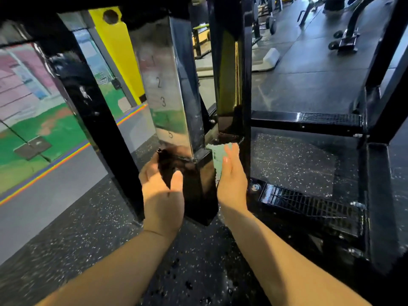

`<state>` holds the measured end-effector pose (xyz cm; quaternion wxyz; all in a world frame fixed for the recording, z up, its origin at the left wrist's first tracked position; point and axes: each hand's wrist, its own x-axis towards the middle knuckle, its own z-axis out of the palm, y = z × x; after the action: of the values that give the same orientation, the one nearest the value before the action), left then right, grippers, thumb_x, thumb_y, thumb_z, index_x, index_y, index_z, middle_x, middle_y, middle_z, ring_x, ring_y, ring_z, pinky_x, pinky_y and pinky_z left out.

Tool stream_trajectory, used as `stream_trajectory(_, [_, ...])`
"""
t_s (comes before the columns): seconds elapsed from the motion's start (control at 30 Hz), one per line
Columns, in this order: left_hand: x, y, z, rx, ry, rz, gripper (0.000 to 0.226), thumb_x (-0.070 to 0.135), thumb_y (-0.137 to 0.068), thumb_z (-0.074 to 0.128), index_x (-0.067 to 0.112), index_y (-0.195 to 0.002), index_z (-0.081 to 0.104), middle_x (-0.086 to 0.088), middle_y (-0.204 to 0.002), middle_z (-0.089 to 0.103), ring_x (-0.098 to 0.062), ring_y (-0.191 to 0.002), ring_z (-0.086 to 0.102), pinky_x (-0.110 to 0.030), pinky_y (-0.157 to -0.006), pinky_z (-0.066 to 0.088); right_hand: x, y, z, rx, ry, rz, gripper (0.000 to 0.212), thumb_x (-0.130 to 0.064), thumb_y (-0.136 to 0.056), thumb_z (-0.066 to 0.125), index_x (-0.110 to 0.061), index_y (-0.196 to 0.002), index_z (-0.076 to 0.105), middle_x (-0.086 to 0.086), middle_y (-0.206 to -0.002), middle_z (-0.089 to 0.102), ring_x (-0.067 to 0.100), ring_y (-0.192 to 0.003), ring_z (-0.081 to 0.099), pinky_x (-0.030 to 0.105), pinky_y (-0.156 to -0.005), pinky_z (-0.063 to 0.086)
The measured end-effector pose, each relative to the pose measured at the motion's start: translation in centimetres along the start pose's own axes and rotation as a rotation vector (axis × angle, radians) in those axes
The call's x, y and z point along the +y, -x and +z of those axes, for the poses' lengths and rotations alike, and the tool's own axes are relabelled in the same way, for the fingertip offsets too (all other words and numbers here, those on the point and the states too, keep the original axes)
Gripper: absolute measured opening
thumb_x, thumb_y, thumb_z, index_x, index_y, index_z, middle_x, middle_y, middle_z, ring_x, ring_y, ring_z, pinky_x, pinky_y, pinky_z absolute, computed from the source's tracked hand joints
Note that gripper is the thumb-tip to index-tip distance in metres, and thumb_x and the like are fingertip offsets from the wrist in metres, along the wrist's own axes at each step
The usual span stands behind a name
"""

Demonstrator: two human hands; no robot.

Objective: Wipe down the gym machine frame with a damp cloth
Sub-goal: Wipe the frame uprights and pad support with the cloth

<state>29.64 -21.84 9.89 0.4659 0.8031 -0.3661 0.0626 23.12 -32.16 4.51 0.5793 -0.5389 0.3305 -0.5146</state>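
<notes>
The right hand (231,180) lies flat with straight fingers, clasping nothing, and presses a pale green cloth (217,157) against the right face of a glossy black square steel sleeve (203,191). Across the sleeve from that grip, the left hand (161,195) curves thumb and fingers round a dark blurred shape (165,164) on the sleeve's left face. Whether that shape is a second rag or a part of the machine cannot be told.

The step in hand looks like wiping the foot of the post, with the left hand bracing. The next move probably calls for sliding the cloth up or round a corner, keeping the palm flat.

Just above the grip the sleeve ends in a hard lip, where a mirror-bright chrome square post printed with numbers one to five (163,85) rises from it. The cloth would catch there.

Just beyond the fingertips stands a thick black steel upright (229,62), leaving only a narrow gap for the hand. To the right of the grip lies a bolt head (255,187), then a black ridged tread plate (309,204). Left of the left hand a slanted black frame leg (95,120) closes that side.

Toward the person, speckled black rubber floor (88,228) gives the forearms free room.
</notes>
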Motion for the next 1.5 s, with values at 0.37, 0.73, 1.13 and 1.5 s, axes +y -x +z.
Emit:
stream_trajectory(0.37, [2.5, -1.9, -0.2, 0.008, 0.363, -0.341, 0.047, 0.002, -0.091, 0.045, 0.010, -0.136, 0.041, -0.010, -0.134, 0.041, -0.023, -0.124, 0.043, -0.041, -0.109, 0.031, -8.0, 3.8, 3.6, 0.020, -0.074, -0.294, 0.040, -0.034, -0.099, 0.032, -0.055, -0.131, 0.020, -0.030, -0.145, 0.022, -0.007, -0.140, 0.021, 0.018, -0.115, 0.019])
stream_trajectory(0.73, [1.8, -2.3, -0.8, -0.068, 0.256, -0.314, 0.044, 0.008, -0.093, 0.043, 0.014, -0.137, 0.042, -0.014, -0.136, 0.040, -0.029, -0.126, 0.041, -0.032, -0.109, 0.029, -4.1, 6.2, 3.6, 0.032, 0.116, -0.282, 0.053, -0.047, -0.095, 0.037, -0.045, -0.142, 0.014, -0.019, -0.157, 0.006, 0.005, -0.146, 0.011, 0.027, -0.119, 0.015])
stream_trajectory(1.13, [1.5, -1.5, -0.8, -0.041, 0.203, -0.265, 0.047, 0.017, -0.093, 0.043, 0.013, -0.140, 0.041, -0.010, -0.139, 0.036, -0.023, -0.128, 0.039, -0.034, -0.109, 0.028, -0.8, 7.9, 3.0, -0.032, 0.128, -0.397, 0.053, -0.049, -0.095, 0.037, -0.058, -0.142, 0.013, -0.031, -0.155, -0.001, -0.002, -0.145, 0.004, 0.024, -0.119, 0.009])
stream_trajectory(1.5, [0.2, -0.5, -0.7, -0.046, 0.121, -0.157, 0.048, 0.014, -0.093, 0.045, 0.004, -0.140, 0.038, -0.018, -0.139, 0.034, -0.027, -0.131, 0.033, -0.017, -0.104, 0.020, 1.0, 9.9, 3.7, 0.166, 0.007, -0.165, 0.035, -0.038, -0.094, 0.043, -0.052, -0.126, 0.038, -0.014, -0.143, 0.039, 0.008, -0.135, 0.035, 0.037, -0.115, 0.029])
